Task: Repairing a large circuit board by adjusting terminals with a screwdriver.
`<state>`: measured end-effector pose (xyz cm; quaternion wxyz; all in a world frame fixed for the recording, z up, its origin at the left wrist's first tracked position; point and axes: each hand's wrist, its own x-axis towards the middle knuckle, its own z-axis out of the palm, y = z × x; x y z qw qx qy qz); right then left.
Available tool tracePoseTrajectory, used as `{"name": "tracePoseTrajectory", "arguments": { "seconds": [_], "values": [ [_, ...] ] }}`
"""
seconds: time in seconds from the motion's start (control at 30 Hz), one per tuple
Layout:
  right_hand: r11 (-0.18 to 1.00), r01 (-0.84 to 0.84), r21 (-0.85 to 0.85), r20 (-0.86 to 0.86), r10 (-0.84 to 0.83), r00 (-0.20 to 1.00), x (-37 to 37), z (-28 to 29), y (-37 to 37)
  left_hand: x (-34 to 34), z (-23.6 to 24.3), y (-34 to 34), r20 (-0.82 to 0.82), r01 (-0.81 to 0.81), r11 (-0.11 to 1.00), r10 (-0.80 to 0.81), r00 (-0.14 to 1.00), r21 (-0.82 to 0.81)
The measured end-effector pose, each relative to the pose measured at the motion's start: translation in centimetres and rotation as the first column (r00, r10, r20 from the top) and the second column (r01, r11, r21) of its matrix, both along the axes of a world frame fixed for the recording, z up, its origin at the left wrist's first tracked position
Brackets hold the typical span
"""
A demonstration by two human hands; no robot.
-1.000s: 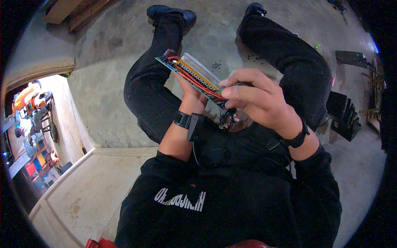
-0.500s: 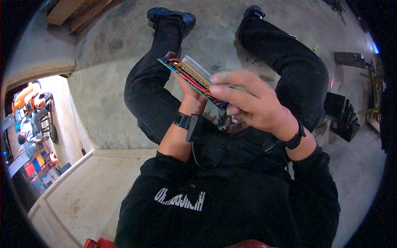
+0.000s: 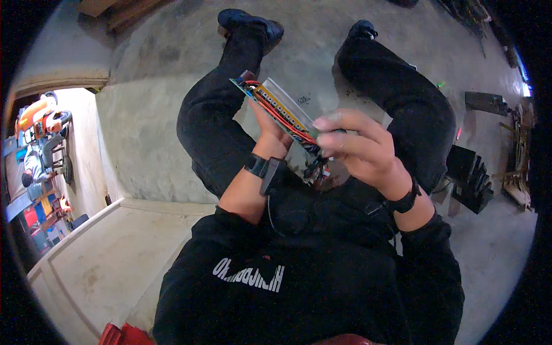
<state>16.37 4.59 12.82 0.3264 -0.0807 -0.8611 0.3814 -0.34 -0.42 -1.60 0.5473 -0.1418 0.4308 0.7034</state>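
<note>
A circuit board [image 3: 273, 118] with red wires, a yellow strip of dark squares and a long silvery heatsink [image 3: 283, 96] is held tilted above my lap. My left hand [image 3: 268, 127] supports it from behind and below; the board hides most of those fingers. At the board's lower right end, the fingers of my right hand [image 3: 359, 144] are bent around the edge, slightly blurred. Below that end hangs a bunch of wires and connectors [image 3: 318, 172], partly dark, with bits of red and white.
Small dark pieces [image 3: 303, 99] lie on the concrete floor between my legs. Black finned parts [image 3: 471, 178] and a dark block [image 3: 486, 103] are at the right. A pale panel [image 3: 115, 253] lies at the lower left. Through a doorway, a person [image 3: 37, 158] sits near an orange motorcycle [image 3: 43, 121].
The board and both hands have shifted slightly right in the picture, as the view moved a little. My right fingers sit a bit closer around the board's end.
</note>
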Motion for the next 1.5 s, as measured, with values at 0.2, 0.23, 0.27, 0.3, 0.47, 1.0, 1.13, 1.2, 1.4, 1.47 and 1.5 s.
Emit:
{"name": "tracePoseTrajectory", "arguments": {
  "seconds": [0.2,0.23,0.27,0.3,0.47,1.0,1.13,1.2,1.4,1.47,1.5],
  "values": [
    [0.999,-0.012,0.052,0.049,0.009,0.999,-1.4,1.0,0.0,-0.6,-1.1,-0.1,-0.051,0.031,0.997,-0.027,0.998,0.074],
    [0.998,-0.035,0.054,0.082,0.031,0.996,-1.2,1.1,0.2,-0.5,-1.0,0.0,-0.090,0.026,0.998,-0.021,0.996,0.053],
    [0.997,-0.057,0.052,0.118,0.050,0.992,-0.9,1.2,0.2,-0.2,-0.7,0.0,-0.125,0.023,0.999,-0.019,0.992,0.029],
    [0.997,-0.047,0.055,0.102,0.041,0.994,-0.7,0.9,0.2,-0.2,-0.6,0.0,-0.075,0.015,0.999,-0.012,0.997,0.033],
    [0.997,0.033,0.071,0.050,-0.036,0.998,-1.3,0.2,-0.5,-0.8,-2.0,-0.5,0.038,0.006,0.994,-0.010,0.999,0.106],
    [0.993,-0.115,0.008,0.093,0.114,0.989,0.4,1.0,0.1,0.0,-0.2,0.4,0.006,-0.056,0.998,0.056,0.998,0.007],
    [0.978,-0.200,0.055,0.028,0.199,0.980,1.6,0.4,0.8,0.2,-0.5,0.2,-0.018,-0.045,0.997,0.046,0.999,0.067],
    [0.989,-0.131,0.064,0.014,0.130,0.991,1.5,0.2,0.5,0.4,0.3,0.4,0.003,-0.058,0.996,0.058,0.998,0.066],
    [0.961,-0.274,0.032,0.025,0.273,0.962,0.9,0.6,0.4,0.2,-0.5,0.1,-0.012,-0.065,0.997,0.066,0.998,0.044],
    [0.946,-0.311,0.089,0.022,0.310,0.950,0.8,0.6,0.4,0.3,-0.1,0.2,0.000,-0.065,0.998,0.065,0.998,0.027],
    [0.944,-0.306,0.123,0.025,0.305,0.952,0.7,0.7,0.2,0.3,0.4,0.3,0.015,-0.067,0.998,0.066,0.998,0.015]
  ]
}}
